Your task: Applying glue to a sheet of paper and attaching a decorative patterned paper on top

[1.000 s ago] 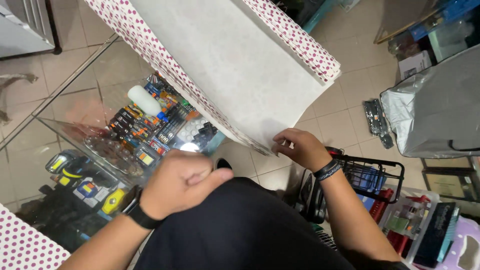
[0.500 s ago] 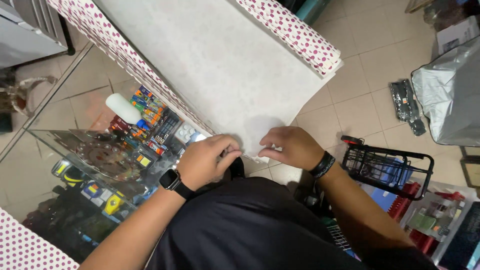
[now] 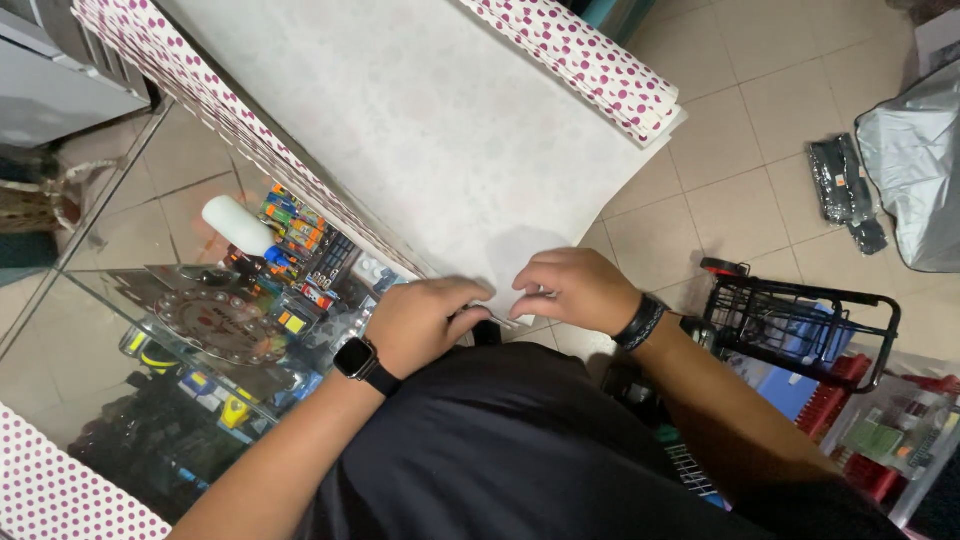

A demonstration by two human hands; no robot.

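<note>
A large sheet of wrapping paper [image 3: 430, 140] lies white side up across a glass counter, its rolled ends showing pink dots on white. My left hand [image 3: 425, 322], with a dark smartwatch on the wrist, pinches the sheet's near edge. Just to its right, my right hand [image 3: 575, 288], wearing a black wristband, grips the same edge. The two hands nearly touch at the paper's bottom corner.
The glass counter [image 3: 150, 260] displays small packaged goods, a white cylinder [image 3: 236, 223] and a round patterned plate. A black wire basket trolley [image 3: 800, 320] stands on the tiled floor at right, near a silver bag [image 3: 915, 160]. More dotted paper [image 3: 60, 490] lies at bottom left.
My left hand moved up from my body to the paper's near edge, joining my right hand. The view shifted so the sheet fills more of the frame.
</note>
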